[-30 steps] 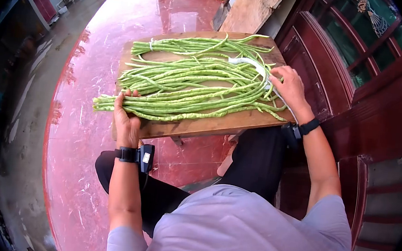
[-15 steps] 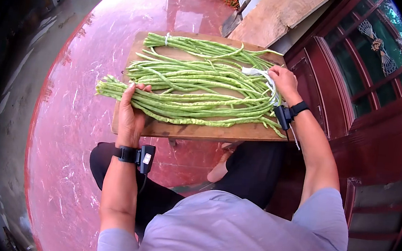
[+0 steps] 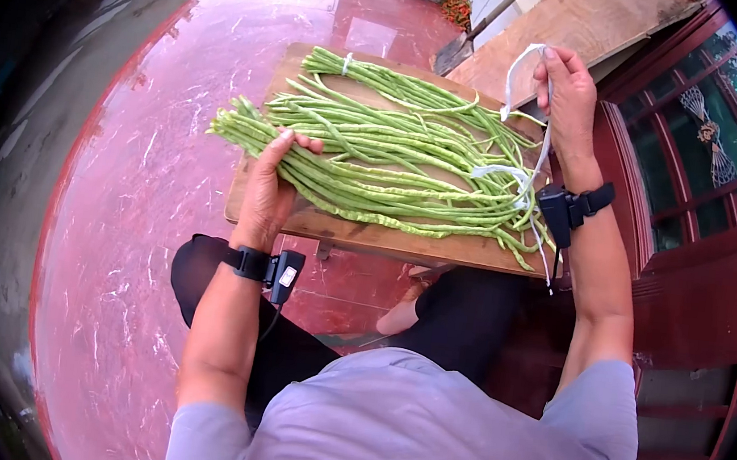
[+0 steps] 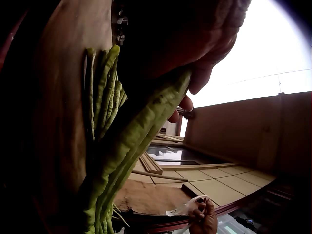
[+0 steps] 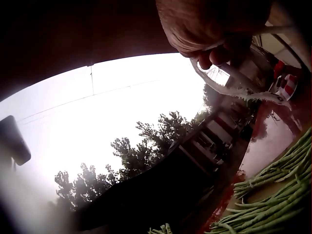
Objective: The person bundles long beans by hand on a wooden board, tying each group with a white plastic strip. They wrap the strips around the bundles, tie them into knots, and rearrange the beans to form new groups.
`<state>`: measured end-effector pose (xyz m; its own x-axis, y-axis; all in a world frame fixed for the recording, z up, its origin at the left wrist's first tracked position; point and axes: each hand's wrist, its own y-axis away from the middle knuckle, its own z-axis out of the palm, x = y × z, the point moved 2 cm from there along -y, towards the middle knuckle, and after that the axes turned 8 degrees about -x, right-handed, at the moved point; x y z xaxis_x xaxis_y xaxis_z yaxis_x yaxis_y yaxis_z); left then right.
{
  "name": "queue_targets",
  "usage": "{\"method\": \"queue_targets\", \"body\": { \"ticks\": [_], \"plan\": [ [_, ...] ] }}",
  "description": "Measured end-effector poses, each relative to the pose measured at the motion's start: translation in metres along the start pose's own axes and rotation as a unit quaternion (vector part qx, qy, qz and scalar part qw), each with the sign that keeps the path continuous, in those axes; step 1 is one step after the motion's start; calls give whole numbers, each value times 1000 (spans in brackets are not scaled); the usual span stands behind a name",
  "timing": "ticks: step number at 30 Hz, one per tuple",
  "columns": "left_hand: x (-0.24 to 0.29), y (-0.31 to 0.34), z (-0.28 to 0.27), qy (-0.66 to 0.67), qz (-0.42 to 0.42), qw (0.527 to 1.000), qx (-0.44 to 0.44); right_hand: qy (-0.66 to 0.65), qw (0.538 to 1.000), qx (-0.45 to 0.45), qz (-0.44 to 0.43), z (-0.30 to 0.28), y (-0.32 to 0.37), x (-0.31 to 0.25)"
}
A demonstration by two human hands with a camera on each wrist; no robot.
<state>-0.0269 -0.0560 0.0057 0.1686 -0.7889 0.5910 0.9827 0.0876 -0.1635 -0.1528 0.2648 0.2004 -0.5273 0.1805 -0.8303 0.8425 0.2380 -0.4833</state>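
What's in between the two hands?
In the head view, long green beans stretch across the wooden board from the left hand toward the right hand, which pinches a white string.

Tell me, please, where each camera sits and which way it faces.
Head: on the head, facing down at beans on the board; left hand, right hand, lap show.
Left wrist: at that wrist, facing along the palm; fingers round the beans show.
Right wrist: at that wrist, facing up at sky; fingers pinching the strip show.
Shared: all three show the beans; head and left wrist both show the right hand.
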Motion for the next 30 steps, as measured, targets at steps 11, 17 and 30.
{"method": "queue_targets", "body": {
  "ticks": [11,17,30],
  "plan": [
    [12,7,19,-18,8,999,-44,37,917,-392,59,207,22,17],
    [13,4,8,-51,-34,998,-27,219,879,-422,-29,221,32,-1],
    [1,-4,-15,-198,40,976,84,-73,919,-352,163,201,13,-41]
  ]
}}
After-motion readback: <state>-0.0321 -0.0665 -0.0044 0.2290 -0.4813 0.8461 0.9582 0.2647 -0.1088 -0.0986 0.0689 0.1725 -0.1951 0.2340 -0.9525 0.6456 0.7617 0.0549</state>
